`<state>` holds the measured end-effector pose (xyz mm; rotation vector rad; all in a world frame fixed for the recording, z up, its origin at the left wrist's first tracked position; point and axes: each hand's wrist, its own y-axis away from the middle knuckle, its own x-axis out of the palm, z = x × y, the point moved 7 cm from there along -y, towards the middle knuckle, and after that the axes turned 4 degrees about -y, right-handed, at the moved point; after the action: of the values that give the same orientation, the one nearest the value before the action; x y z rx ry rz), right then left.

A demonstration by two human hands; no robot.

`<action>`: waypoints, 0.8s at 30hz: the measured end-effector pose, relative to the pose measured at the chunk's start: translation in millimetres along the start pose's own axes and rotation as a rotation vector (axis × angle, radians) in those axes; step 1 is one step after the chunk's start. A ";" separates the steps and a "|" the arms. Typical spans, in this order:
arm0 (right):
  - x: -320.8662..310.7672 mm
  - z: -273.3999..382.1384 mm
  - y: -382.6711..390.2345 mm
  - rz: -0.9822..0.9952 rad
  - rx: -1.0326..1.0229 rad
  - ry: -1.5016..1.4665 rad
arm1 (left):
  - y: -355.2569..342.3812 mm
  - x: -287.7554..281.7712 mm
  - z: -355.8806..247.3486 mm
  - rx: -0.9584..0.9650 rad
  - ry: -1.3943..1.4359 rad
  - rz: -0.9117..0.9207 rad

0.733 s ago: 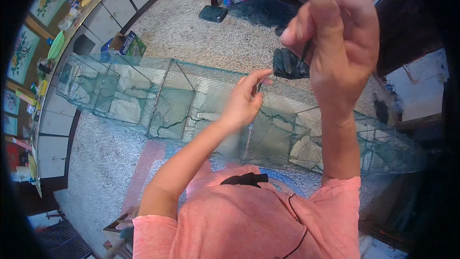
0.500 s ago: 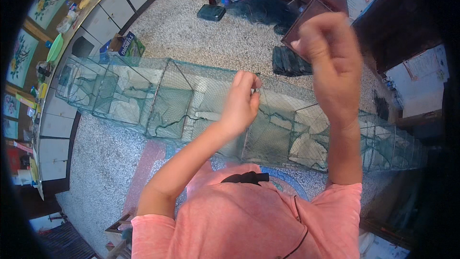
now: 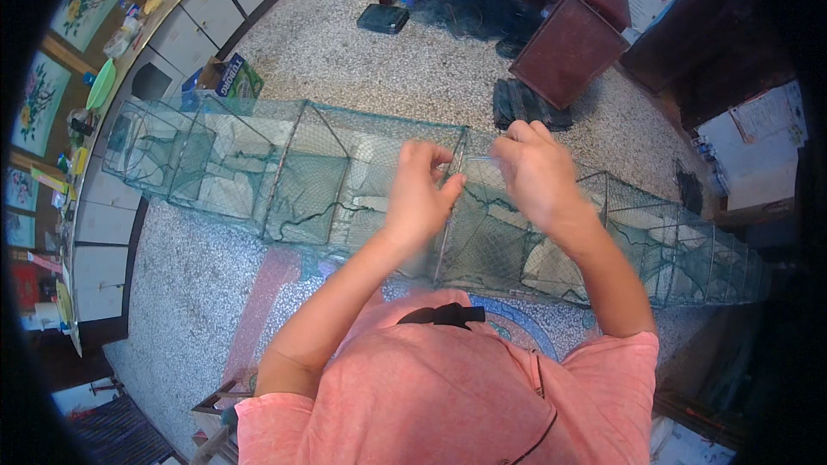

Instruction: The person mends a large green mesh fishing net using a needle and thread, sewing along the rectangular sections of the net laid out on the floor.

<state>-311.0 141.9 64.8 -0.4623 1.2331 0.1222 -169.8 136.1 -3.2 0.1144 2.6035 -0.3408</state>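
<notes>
A long green mesh fish trap (image 3: 314,194) with square metal frames stretches across the view in front of me. My left hand (image 3: 418,194) is at one upright frame near the trap's middle; its fingers are curved, with thumb and forefinger apart on the near side of the rod. To its right, my right hand (image 3: 541,170) is closed in a pinch over the mesh. A thin, pale, needle-like thing (image 3: 482,158) sticks out of it toward the frame; its exact kind is too small to tell.
Folded dark net bundles (image 3: 517,106) lie beyond the trap, by a tilted brown board (image 3: 568,50). Another folded bundle (image 3: 382,19) and a heap of dark netting (image 3: 469,10) are farther off. A cardboard box (image 3: 226,77) stands near the white cabinets (image 3: 185,39) at left.
My right hand has come down from high on the right to beside the frame, near my left hand. The left thumb and forefinger have spread apart.
</notes>
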 end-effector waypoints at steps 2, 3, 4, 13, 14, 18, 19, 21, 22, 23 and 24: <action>8.4 -1.1 -0.9 0.014 0.017 -0.021 | -0.2 4.1 10.5 -0.113 0.031 0.063; 8.1 -1.5 -1.8 -0.020 0.032 -0.092 | -1.2 6.2 14.3 -0.179 0.048 0.113; 8.8 -1.1 -3.0 -0.052 0.044 -0.167 | -0.6 7.8 19.6 -0.249 0.064 0.159; 44.7 18.9 -32.0 -0.029 0.084 -0.280 | 0.5 22.2 56.6 -0.350 0.264 0.190; 48.2 23.4 -35.3 0.072 0.049 -0.149 | 1.4 24.1 57.6 -0.380 0.297 0.209; 46.2 46.1 -55.4 0.010 -0.058 0.096 | -0.5 24.4 40.2 -0.357 0.423 0.218; 47.2 50.3 -61.7 -0.061 -0.096 0.015 | -1.5 23.8 34.0 -0.316 0.453 0.205; 34.6 67.8 -75.2 -0.210 -0.165 -0.145 | -5.5 14.0 27.1 -0.158 0.359 0.117; 15.9 79.1 -82.8 -0.282 -0.189 -0.218 | -5.9 8.6 27.1 -0.087 0.310 0.070; -1.6 77.5 -88.9 -0.302 -0.127 -0.322 | -3.8 6.6 28.0 -0.134 0.248 0.039; -20.9 72.8 -92.3 -0.324 -0.055 -0.418 | -0.4 5.6 21.5 -0.176 0.189 0.018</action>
<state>-223.1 91.3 127.9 -0.6422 0.7365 -0.0241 -164.5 130.1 -24.0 0.1139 2.8035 -0.0972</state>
